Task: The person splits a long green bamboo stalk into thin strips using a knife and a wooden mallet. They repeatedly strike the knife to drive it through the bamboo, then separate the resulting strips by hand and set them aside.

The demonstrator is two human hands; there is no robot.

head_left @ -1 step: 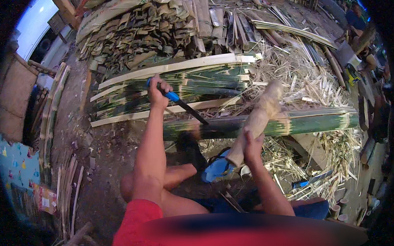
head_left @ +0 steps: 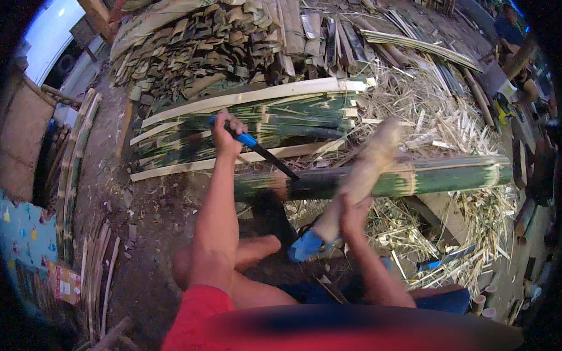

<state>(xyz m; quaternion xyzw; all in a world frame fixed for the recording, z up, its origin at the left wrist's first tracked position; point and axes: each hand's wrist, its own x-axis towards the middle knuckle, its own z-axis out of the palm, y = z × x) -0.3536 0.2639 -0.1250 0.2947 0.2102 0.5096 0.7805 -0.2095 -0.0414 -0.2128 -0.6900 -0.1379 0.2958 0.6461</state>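
My left hand (head_left: 227,133) is closed round the blue handle of a long dark-bladed knife (head_left: 274,160). The blade slopes down to the right, and its far end meets a thick green bamboo pole (head_left: 442,175) lying crosswise in front of me. Whether the edge has entered the bamboo I cannot tell. In my right hand (head_left: 355,218) is a pale, thick wooden club (head_left: 371,169), gripped near its lower end. The club slants up and to the right, crossing in front of the pole, its upper part blurred.
Beyond the pole lie split green bamboo strips (head_left: 283,123) and a heap of short bamboo pieces (head_left: 192,48). Shavings (head_left: 444,119) cover the ground at right. A blue slipper (head_left: 309,246) is below the club. Another person (head_left: 508,29) is at the far right.
My right hand has shifted slightly down and left, with the club's lower end moving toward the blue slipper. My left hand and the knife are almost unmoved.
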